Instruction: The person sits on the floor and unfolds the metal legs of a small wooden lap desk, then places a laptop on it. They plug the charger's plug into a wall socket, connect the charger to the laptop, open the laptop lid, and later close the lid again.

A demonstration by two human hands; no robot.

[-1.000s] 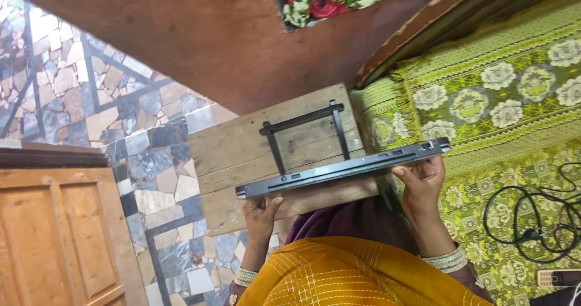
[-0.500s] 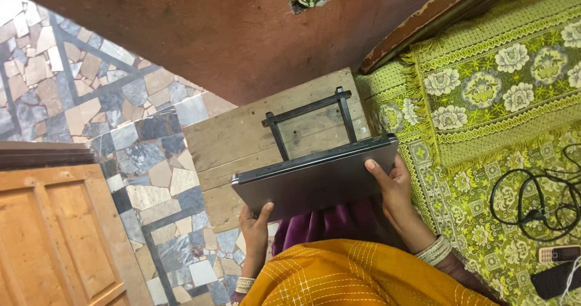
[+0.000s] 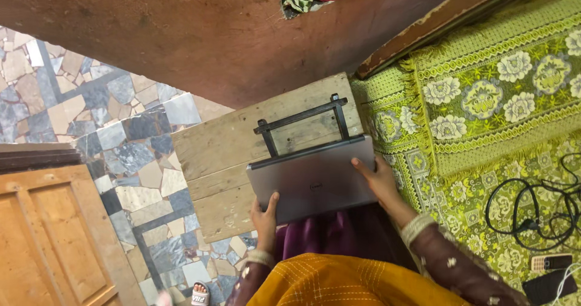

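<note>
Laptop (image 3: 315,179), closed and grey, lies lid-up over the near part of a black stand (image 3: 301,126) on a wooden table (image 3: 212,146). The left hand (image 3: 264,214) clasps its 7 o'clock corner, thumb on the lid; the right hand (image 3: 376,179) grips the 3 o'clock edge, fingers curled under. The near edge seems to overhang the table toward the lap, so a slackened grip could let the laptop slide off the stand's rails. At 4 o'clock, cables (image 3: 532,212) and a phone (image 3: 551,262) lie on the green cloth (image 3: 484,88), well apart.
</note>
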